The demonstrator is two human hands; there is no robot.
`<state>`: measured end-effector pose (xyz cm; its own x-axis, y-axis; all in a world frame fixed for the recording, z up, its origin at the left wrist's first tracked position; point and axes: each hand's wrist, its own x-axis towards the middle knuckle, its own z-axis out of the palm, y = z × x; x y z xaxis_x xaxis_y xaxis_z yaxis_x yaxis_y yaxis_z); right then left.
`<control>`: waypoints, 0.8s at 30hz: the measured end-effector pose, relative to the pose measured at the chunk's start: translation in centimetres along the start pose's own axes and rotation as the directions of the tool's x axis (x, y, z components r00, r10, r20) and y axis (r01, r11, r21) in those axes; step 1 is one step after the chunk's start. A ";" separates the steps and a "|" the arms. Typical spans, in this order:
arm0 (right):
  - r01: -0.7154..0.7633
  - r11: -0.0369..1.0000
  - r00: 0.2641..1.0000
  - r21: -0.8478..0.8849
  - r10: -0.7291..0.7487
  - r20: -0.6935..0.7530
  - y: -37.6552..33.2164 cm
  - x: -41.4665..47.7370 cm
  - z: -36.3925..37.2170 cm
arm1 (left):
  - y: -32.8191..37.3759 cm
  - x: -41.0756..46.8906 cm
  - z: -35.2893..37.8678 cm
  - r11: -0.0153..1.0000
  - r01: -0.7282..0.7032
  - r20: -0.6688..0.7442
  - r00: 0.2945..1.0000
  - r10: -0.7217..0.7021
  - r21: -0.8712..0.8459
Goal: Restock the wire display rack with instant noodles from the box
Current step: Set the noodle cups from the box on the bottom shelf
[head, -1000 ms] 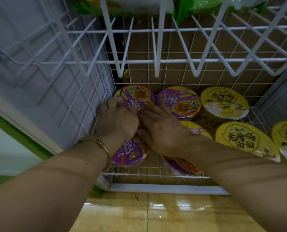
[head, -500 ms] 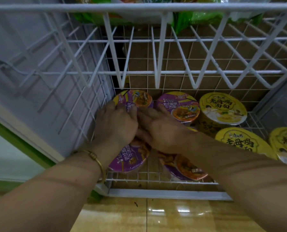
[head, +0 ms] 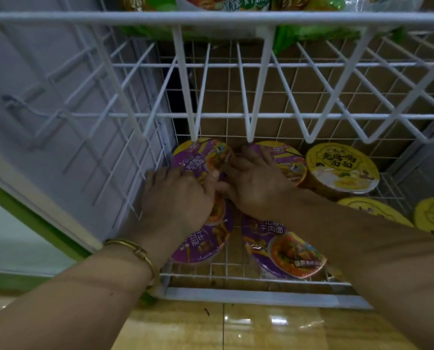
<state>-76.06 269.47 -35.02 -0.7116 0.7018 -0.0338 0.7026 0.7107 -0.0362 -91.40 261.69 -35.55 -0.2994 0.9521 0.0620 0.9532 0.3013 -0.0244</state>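
- Your left hand [head: 178, 198] grasps the rear-left purple bowl [head: 202, 157]: the fingers bend over its near rim and the thumb lies on its lid.
- The heel of that hand rests on the front-left purple bowl [head: 206, 239], and a gold bangle [head: 132, 248] circles the wrist.
- Your right hand [head: 256, 188] is released, its fingers straight and spread flat across the lid of the rear-right purple bowl [head: 290, 161]; its thumb touches your left thumb.
- The front-right purple bowl [head: 285, 251] sits tilted under your right wrist, near the front rail.
- All four purple noodle bowls sit in the left corner of the lowest shelf of the wire rack [head: 236, 295].
- Yellow bowls [head: 342, 168] stand just beside them to the right, on the same shelf.
- Above your hands, the next basket holds green packets [head: 312, 34].
- A glossy tan floor [head: 236, 329] runs in front of the rack.
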 end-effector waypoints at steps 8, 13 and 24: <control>0.141 0.986 0.985 0.087 -0.130 -0.113 -2.8 -2.9 2.1 | 1.1 1.9 0.6 0.984 0.173 0.080 0.983 -0.168 -0.052; 0.159 0.984 0.985 0.082 -0.153 -0.074 -3.1 -2.6 1.9 | 0.4 2.4 0.9 0.982 0.167 0.101 0.982 -0.159 -0.086; 0.131 0.983 0.990 0.126 -0.122 -0.074 -4.5 -2.6 2.4 | 0.4 1.3 1.4 0.982 0.042 0.085 0.996 -0.027 -0.182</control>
<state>-77.35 264.37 -37.17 -0.7899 0.6116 0.0446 0.5978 0.7843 -0.1662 -91.49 263.14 -36.88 -0.3276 0.9445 -0.0224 0.9314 0.3269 0.1602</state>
